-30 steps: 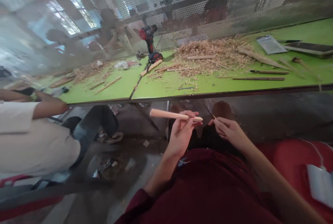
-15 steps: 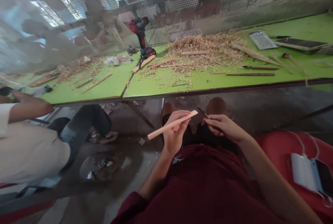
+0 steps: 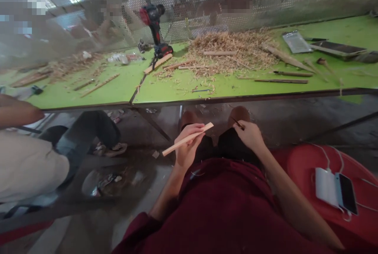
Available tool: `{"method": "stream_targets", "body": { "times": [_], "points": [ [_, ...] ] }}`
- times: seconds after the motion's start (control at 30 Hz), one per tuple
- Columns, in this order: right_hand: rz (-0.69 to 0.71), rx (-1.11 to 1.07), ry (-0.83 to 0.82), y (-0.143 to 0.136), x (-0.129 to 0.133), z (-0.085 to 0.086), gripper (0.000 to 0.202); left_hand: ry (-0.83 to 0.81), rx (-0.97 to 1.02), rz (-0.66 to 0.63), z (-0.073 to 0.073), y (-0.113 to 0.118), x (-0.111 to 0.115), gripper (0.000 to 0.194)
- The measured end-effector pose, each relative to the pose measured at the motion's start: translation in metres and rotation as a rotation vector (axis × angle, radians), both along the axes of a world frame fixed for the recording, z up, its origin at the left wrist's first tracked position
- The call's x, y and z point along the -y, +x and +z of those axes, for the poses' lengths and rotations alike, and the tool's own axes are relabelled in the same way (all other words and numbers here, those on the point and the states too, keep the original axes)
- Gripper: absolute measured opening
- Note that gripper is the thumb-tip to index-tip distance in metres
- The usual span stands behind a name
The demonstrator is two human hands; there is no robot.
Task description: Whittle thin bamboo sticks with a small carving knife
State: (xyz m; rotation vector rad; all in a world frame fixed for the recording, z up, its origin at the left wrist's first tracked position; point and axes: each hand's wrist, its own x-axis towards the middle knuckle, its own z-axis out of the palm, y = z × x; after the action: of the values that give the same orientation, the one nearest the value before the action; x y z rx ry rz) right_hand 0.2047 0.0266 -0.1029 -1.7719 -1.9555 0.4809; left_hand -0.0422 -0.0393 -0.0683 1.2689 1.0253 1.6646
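My left hand [image 3: 186,147] is closed around a pale, squared wooden stick [image 3: 184,141], which slants up to the right over my lap. Both ends of the stick stick out past my fingers. To the right, my right hand [image 3: 250,134] grips a thin, dark-bladed tool [image 3: 236,121] near my knee. Its tip points up and left, apart from the stick, and my fingers hide most of its handle.
A green table [image 3: 112,92] runs across in front, bearing a cordless drill [image 3: 156,31], a heap of wood shavings [image 3: 230,45] and several slim tools. On the right, a red stool [image 3: 301,167] holds a phone [image 3: 347,193] and a white power bank [image 3: 326,186]. Another person [image 3: 32,163] sits at left.
My right hand has turned palm-down and drawn back, so less of the tool shows. The stick stays in my left hand at much the same slant. The view has shifted slightly.
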Motion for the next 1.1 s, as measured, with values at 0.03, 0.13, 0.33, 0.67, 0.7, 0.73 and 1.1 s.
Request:
{"method": "stream_targets", "body": {
  "times": [0.03, 0.13, 0.33, 0.67, 0.7, 0.73, 1.1],
  "points": [
    [-0.029, -0.119, 0.017, -0.005, 0.004, 0.002, 0.032, -0.008, -0.023, 0.012, -0.001, 0.000, 0.000, 0.007],
    [0.060, -0.680, -0.147, -0.025, 0.017, 0.011, 0.046, -0.021, -0.054, 0.010, -0.003, 0.004, 0.001, 0.008],
    [0.212, -1.132, -0.460, -0.054, 0.027, 0.043, 0.048, -0.028, -0.154, -0.146, 0.001, 0.014, -0.002, 0.012],
    [0.224, -0.861, -0.388, -0.040, -0.012, 0.078, 0.036, -0.639, 0.195, -0.801, 0.016, -0.011, 0.010, 0.045],
    [0.220, -0.784, -0.341, -0.043, -0.016, 0.080, 0.032, -0.651, 0.210, -0.848, 0.015, -0.007, 0.013, 0.043],
    [0.223, -0.705, -0.271, -0.047, -0.018, 0.082, 0.027, -0.665, 0.240, -0.867, 0.014, -0.002, 0.015, 0.040],
    [0.571, -0.023, 0.354, -0.042, 0.026, 0.068, 0.040, -0.626, 0.468, -0.722, 0.028, 0.005, 0.012, 0.050]
  ]
}}
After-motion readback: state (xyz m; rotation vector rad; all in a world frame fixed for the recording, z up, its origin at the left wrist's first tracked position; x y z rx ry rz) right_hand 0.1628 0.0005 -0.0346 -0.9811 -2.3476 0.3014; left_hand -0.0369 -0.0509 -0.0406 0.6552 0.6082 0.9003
